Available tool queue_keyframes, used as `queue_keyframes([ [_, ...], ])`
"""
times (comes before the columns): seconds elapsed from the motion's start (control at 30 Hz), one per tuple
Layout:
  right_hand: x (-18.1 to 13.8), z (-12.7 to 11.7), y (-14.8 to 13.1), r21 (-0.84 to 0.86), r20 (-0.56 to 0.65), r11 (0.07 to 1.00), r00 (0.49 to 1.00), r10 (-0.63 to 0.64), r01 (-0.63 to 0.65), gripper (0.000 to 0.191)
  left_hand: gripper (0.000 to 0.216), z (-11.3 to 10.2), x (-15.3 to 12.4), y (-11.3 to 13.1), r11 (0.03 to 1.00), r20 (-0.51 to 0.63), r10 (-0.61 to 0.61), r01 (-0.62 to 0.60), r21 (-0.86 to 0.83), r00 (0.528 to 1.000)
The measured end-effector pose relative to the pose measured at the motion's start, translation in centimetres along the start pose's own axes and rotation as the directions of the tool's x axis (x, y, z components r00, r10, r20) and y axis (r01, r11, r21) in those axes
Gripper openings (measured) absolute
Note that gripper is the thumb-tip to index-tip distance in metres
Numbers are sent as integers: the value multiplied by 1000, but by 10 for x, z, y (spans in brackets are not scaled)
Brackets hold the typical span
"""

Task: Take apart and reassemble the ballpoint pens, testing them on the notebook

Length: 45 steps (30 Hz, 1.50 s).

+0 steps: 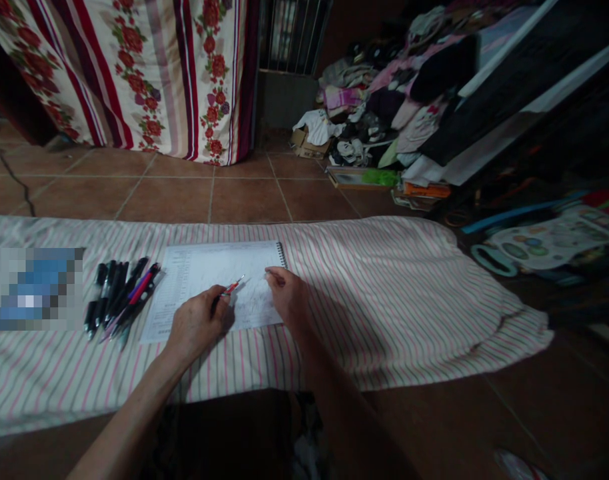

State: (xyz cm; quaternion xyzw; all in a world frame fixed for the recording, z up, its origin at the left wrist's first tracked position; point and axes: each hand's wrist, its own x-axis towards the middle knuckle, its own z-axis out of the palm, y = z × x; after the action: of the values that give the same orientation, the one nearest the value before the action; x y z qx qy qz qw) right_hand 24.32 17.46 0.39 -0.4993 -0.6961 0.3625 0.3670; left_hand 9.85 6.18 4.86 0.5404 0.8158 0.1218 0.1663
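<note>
Fingers (218, 308) of the left hand (197, 325) are closing around a red pen (230, 288), with its tip angled toward the right hand (289, 300). The pen's tip is hovering or touching the page; from here, I cannot tell which. The right hand is holding nothing, its slightly curled fingertips (272, 273) resting on the paper. Both hands are working over a spiral-bound notepad (209, 287), which is lying near the middle of a striped sheet (384, 300), its wire binding (282, 255) running along the far right corner. Printed columns are filling the left side of the page, and faint marks are showing near the hands.

Just beside the notepad's left edge, a bunch of dark pens (119, 300) is lying close together, with a pink-barrelled one among them. Farther left, near the sheet's edge, a pixelated blue-and-grey patch (32, 288) is hiding whatever lies there. Past the sheet's far edge, brown floor tiles (244, 200) are stretching toward a floral curtain (134, 67). Toward the far right corner, a heap of clothes (399, 100) is rising behind a cardboard box (304, 143), while a plastic baby toy (544, 243) is lying just off the sheet's right side.
</note>
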Motion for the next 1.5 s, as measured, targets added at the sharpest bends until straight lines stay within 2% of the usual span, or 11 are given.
queue_keyframes([
  [0.27, 0, -5, -2, -35, 8, 999, 1000, 3, -3, 18, 34, 0, -1, -1, 1000, -16, 3, -4, -16, 1000],
  [0.43, -1, -8, -1, -117, -28, 993, 1000, 4, -7, 17, 35, 0, 0, -1, 1000, -8, -8, 8, -1, 1000],
  [0.57, 4, -9, 2, 0, -9, 996, 996, 86, -86, 20, 36, -3, -1, 0, 1000, 6, -8, 8, 5, 1000],
  [0.7, 8, -8, 5, 75, -14, 995, 997, 74, -73, 19, 35, -2, 0, -1, 1000, 10, 0, 0, -16, 1000],
  [0.87, 3, -4, 0, 157, 63, 979, 990, 125, -134, 20, 33, 8, 2, -2, 964, 14, 52, -47, -262, 999],
  [0.97, 1, -1, -2, 214, 109, 965, 985, 133, -154, 17, 33, 12, 3, 0, 950, 24, 81, -69, -305, 996],
  [1.13, 5, -1, 5, 109, 70, 991, 995, 69, -76, 16, 32, 12, 1, 4, 976, 36, 60, -51, -212, 998],
  [1.27, 4, -4, 2, -61, 36, 998, 999, 5, -3, 15, 33, 9, 1, 5, 983, 38, 35, -28, -180, 999],
  [1.37, 2, -4, -2, -171, 43, 984, 998, -42, 49, 14, 33, 8, 2, 5, 988, 32, 14, -9, -155, 999],
  [1.5, 3, -2, 0, -226, 67, 965, 990, -120, 132, 15, 34, 8, 3, 4, 989, 33, 0, 5, -147, 999],
])
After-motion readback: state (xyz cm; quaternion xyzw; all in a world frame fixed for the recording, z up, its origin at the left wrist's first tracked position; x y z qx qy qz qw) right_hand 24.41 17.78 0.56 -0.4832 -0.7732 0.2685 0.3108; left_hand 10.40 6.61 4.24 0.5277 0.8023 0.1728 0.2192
